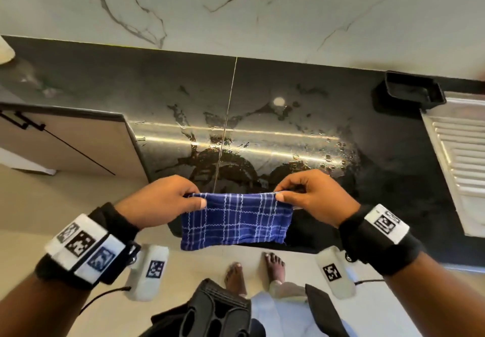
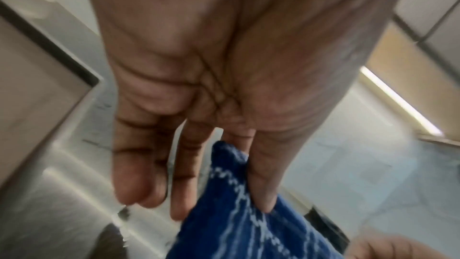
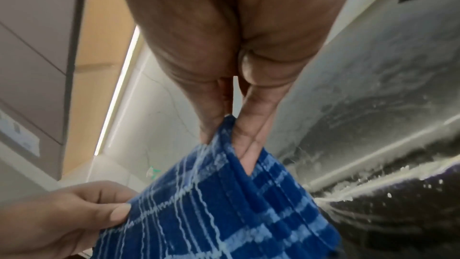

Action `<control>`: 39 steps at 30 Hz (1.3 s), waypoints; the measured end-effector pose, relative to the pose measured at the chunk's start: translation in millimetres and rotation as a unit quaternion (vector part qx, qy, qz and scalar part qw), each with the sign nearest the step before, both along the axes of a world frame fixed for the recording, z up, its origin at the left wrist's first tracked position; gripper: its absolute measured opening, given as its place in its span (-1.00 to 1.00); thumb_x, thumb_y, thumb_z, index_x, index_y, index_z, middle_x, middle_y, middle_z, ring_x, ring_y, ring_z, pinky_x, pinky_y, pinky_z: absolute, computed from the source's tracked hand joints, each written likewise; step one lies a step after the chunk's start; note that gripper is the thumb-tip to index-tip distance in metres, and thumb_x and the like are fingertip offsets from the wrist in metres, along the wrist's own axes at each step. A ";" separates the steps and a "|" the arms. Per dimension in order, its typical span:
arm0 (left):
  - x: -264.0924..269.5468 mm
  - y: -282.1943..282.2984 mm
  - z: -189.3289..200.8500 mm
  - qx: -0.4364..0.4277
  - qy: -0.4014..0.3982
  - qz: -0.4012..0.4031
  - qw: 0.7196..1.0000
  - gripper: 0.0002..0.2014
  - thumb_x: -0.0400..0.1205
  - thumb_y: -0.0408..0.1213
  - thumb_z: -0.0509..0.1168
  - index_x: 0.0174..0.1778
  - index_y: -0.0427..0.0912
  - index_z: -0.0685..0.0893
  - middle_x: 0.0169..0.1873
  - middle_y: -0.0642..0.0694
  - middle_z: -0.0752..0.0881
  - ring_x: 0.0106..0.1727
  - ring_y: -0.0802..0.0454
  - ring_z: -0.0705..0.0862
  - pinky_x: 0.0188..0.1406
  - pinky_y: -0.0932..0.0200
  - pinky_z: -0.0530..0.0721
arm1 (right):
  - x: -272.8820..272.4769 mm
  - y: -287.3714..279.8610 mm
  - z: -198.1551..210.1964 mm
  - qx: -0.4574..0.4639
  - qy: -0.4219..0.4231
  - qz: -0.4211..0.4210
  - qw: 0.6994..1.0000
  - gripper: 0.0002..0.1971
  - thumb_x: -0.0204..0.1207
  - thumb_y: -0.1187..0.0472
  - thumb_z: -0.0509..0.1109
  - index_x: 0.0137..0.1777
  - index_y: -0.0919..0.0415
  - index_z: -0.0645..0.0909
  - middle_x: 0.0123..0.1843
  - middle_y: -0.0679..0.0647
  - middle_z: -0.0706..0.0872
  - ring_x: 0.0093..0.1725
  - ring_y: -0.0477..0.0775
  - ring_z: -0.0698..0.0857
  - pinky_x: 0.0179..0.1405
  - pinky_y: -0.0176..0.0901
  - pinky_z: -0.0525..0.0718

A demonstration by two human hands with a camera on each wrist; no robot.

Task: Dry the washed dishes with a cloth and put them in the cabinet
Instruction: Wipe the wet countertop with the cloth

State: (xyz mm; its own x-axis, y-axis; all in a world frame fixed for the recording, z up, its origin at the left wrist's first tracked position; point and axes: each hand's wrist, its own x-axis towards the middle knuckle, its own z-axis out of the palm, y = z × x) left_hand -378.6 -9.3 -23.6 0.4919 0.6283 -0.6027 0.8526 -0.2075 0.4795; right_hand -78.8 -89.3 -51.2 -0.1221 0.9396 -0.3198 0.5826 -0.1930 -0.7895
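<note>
Two hands, my left hand (image 1: 160, 200) and right hand (image 1: 315, 197), pinch the blue checked cloth (image 1: 236, 221) at its top corners, its long axis running nine to three o'clock.

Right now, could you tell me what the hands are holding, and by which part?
Both hold the blue checked cloth by its top edge: the left hand pinches the left corner, the right hand the right.
</note>
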 end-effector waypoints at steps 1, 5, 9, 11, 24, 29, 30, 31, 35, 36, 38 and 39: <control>-3.0 6.6 -10.7 -0.006 0.008 0.022 1.000 -0.75 0.72 0.00 0.33 -0.13 -0.07 0.75 -0.16 -0.19 0.77 -0.17 0.04 0.68 -0.13 0.04 0.58 | -3.9 8.0 -8.7 -0.014 -0.020 -0.009 1.000 -0.91 0.57 0.15 0.52 0.01 0.10 0.82 -0.09 -0.03 0.85 -0.10 -0.06 0.81 0.01 0.00 0.82; -9.7 22.5 -54.2 0.203 0.114 0.148 0.961 -0.70 0.71 0.03 0.33 0.27 -0.04 0.64 0.20 -0.18 0.68 0.19 -0.18 0.68 0.18 -0.10 0.64 | -21.0 34.2 -34.8 0.043 -0.258 -0.006 0.965 -0.61 0.66 0.08 0.38 0.46 0.09 0.56 0.38 0.04 0.60 0.25 0.08 0.67 0.32 -0.02 0.64; -23.6 12.1 -84.0 0.231 0.039 0.259 0.937 -0.42 0.68 0.01 0.38 0.57 -0.15 0.46 0.49 -0.30 0.51 0.47 -0.32 0.50 0.44 -0.28 0.54 | -48.1 24.3 -47.2 0.136 -0.304 0.228 0.915 -0.37 0.63 -0.12 0.33 0.66 -0.03 0.30 0.68 0.06 0.33 0.66 0.18 0.33 0.65 0.15 0.30; -28.6 5.1 -95.1 0.188 0.003 0.340 0.921 -0.19 0.68 0.08 0.37 0.73 -0.23 0.20 0.71 -0.33 0.21 0.68 -0.35 0.26 0.62 -0.29 0.33 | -60.2 17.5 -61.4 0.172 -0.348 0.382 0.839 -0.14 0.58 -0.30 0.25 0.76 -0.13 -0.09 0.80 0.07 -0.05 0.76 0.24 -0.06 0.67 0.41 -0.14; -13.6 -16.7 -127.2 -0.104 -0.333 0.637 0.688 0.11 0.40 0.57 0.11 0.77 0.19 -0.23 0.79 -0.03 0.02 0.75 -0.12 0.15 0.64 -0.22 0.28 | -77.7 71.4 -102.9 0.116 -0.319 0.520 0.784 -0.31 0.58 -0.50 -0.29 0.63 -0.41 -0.46 0.73 -0.18 -0.42 0.70 0.20 -0.43 0.56 0.43 -0.50; -13.4 -16.0 -132.0 -0.065 -0.322 0.645 0.689 0.46 0.04 0.84 0.09 0.80 0.11 -0.17 0.80 0.06 -0.05 0.78 0.05 0.03 0.77 -0.16 0.07 | -64.7 213.0 -108.3 0.097 -0.395 0.400 0.822 -0.26 0.43 -0.60 -0.41 0.56 -0.44 -0.53 0.73 -0.22 -0.39 0.74 0.11 -0.34 0.62 0.38 -0.33; -13.1 -14.9 -134.7 -0.064 -0.316 0.644 0.693 0.50 -0.02 0.86 0.07 0.80 0.12 -0.16 0.80 0.06 -0.05 0.79 0.04 0.02 0.77 -0.20 0.06 | -62.4 243.1 -106.4 0.082 -0.407 0.373 0.830 -0.26 0.51 -0.57 -0.29 0.61 -0.40 -0.46 0.75 -0.20 -0.36 0.75 0.12 -0.31 0.62 0.40 -0.30; -14.4 -14.6 -138.3 -0.064 -0.310 0.646 0.694 0.50 -0.04 0.87 0.05 0.80 0.14 -0.16 0.80 0.06 -0.05 0.79 0.02 0.02 0.76 -0.23 0.07 | -61.4 267.9 -103.4 0.064 -0.414 0.350 0.838 -0.27 0.57 -0.52 -0.21 0.65 -0.37 -0.40 0.76 -0.19 -0.35 0.75 0.12 -0.31 0.61 0.43 -0.31; -17.5 -18.9 -134.2 -0.128 -0.346 0.646 0.668 0.30 0.10 0.86 -0.02 0.76 0.34 -0.10 0.78 0.17 0.01 0.77 0.09 0.08 0.73 -0.13 0.07 | -70.4 277.7 -103.9 0.034 -0.399 0.321 0.858 -0.19 0.40 -0.63 -0.37 0.62 -0.41 -0.44 0.73 -0.20 -0.43 0.73 0.14 -0.39 0.59 0.48 -0.40; -16.9 -19.6 -131.9 -0.156 -0.380 0.646 0.643 0.19 0.21 0.83 -0.02 0.76 0.33 0.03 0.75 0.19 0.15 0.73 0.15 0.21 0.70 -0.06 0.14 | -77.9 257.4 -103.9 0.039 -0.395 0.338 0.853 -0.12 0.27 -0.68 -0.50 0.60 -0.40 -0.49 0.72 -0.18 -0.44 0.73 0.16 -0.39 0.59 0.47 -0.41; -17.7 -19.7 -125.0 -0.156 -0.443 0.653 0.594 -0.10 0.45 0.61 -0.06 0.61 0.16 0.41 0.52 0.16 0.59 0.46 0.30 0.58 0.49 0.08 0.44 | -97.7 198.9 -103.0 0.056 -0.380 0.415 0.825 -0.05 0.15 -0.68 -0.64 0.59 -0.37 -0.53 0.71 -0.14 -0.47 0.71 0.20 -0.42 0.57 0.48 -0.45; -20.7 -20.1 -123.9 -0.151 -0.459 0.674 0.558 -0.14 0.51 0.53 -0.10 0.60 0.08 0.42 0.49 0.10 0.63 0.40 0.30 0.62 0.38 0.09 0.49 | -109.5 165.2 -102.2 0.063 -0.361 0.466 0.805 -0.08 0.23 -0.67 -0.58 0.61 -0.35 -0.51 0.71 -0.11 -0.48 0.69 0.23 -0.46 0.54 0.51 -0.48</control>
